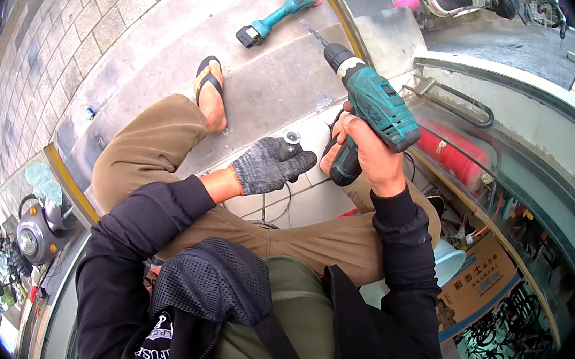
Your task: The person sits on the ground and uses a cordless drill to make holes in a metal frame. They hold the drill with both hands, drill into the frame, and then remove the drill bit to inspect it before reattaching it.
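Note:
My right hand [372,150] is bare and closed round the grip of a teal and black cordless drill [383,105]. The drill points up and to the left, with a long drill bit [313,34] in its black chuck. A grey knit glove with dark palm and fingers covers my left hand [268,163]. Its fingers are closed round a small dark cylindrical piece with a round silver end [292,138]; most of it is hidden by the glove, so I cannot tell its kind. The drill bit is well apart from this piece.
A teal cordless angle grinder [276,17] lies on the grey stone steps [175,48] ahead. To the right, a red cylinder [455,155] lies near a glass door edge, with a brown cardboard box [480,280] closer in. A thin cable [277,213] runs over the white tiles between my legs.

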`<action>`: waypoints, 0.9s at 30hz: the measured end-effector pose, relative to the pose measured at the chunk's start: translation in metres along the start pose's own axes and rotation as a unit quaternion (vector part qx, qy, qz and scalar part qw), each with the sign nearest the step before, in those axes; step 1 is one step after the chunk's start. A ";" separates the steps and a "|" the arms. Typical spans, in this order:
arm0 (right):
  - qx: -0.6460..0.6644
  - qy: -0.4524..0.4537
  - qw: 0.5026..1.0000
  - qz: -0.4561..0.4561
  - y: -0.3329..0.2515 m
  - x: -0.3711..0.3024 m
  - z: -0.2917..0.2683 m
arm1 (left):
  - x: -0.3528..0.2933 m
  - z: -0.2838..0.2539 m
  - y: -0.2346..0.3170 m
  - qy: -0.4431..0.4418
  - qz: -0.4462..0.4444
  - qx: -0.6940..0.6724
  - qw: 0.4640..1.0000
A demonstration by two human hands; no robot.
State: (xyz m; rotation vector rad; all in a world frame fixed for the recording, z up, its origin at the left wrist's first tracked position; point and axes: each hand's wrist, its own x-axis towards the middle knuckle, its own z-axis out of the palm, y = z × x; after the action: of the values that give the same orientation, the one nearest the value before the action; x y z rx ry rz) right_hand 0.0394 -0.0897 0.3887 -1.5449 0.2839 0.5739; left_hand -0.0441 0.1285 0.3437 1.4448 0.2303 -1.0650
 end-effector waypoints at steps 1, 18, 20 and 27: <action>-0.002 0.001 1.000 0.000 -0.001 0.000 0.000 | 0.000 0.000 -0.001 0.001 -0.001 0.001 1.000; -0.003 0.000 1.000 -0.010 0.002 -0.001 -0.003 | -0.003 0.001 -0.004 0.107 0.143 0.254 0.951; -0.010 0.007 1.000 -0.016 0.002 -0.002 -0.004 | 0.003 -0.005 -0.007 0.125 0.151 0.319 0.927; -0.027 0.011 0.999 -0.022 -0.006 -0.007 0.002 | 0.005 -0.012 -0.010 0.168 0.108 0.422 0.884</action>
State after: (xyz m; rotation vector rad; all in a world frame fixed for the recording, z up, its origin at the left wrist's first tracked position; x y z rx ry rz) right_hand 0.0364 -0.0886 0.3974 -1.6071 0.2528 0.5345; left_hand -0.0433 0.1388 0.3311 2.3836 -0.1857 -0.7350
